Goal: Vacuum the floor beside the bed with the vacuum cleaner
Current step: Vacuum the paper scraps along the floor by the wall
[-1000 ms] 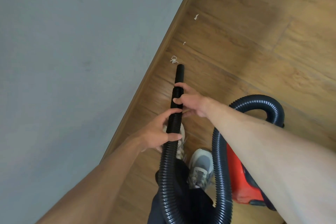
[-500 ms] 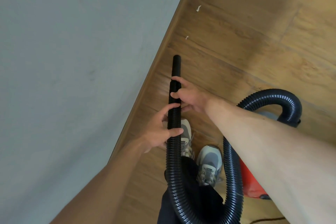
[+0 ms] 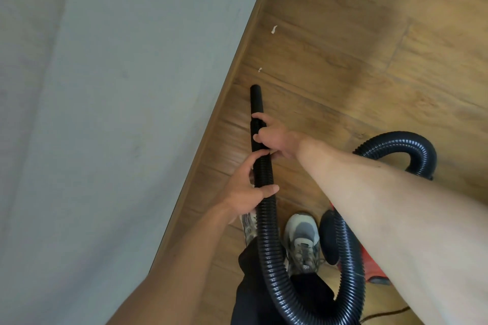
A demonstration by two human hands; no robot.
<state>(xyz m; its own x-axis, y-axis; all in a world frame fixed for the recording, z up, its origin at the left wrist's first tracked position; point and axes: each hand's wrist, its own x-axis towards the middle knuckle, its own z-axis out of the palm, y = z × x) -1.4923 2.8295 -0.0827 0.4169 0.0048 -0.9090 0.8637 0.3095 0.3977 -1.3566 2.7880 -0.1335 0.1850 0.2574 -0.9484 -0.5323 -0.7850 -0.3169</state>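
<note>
Hose (image 3: 264,185): long axis runs away from me, tip aimed at the floor (image 3: 343,60) along the bed (image 3: 105,87) edge.
My right hand (image 3: 274,137): wrapped around the upper hose.
My left hand (image 3: 245,192): gripping lower down.
Crumbs (image 3: 274,29): ahead of the tip.

Bare forearms, black trousers (image 3: 253,295), and grey-and-white laced sneakers (image 3: 302,241).

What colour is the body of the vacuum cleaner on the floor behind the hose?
Red-orange, seen in the head view; the vacuum body is mostly hidden behind the right forearm.
</note>
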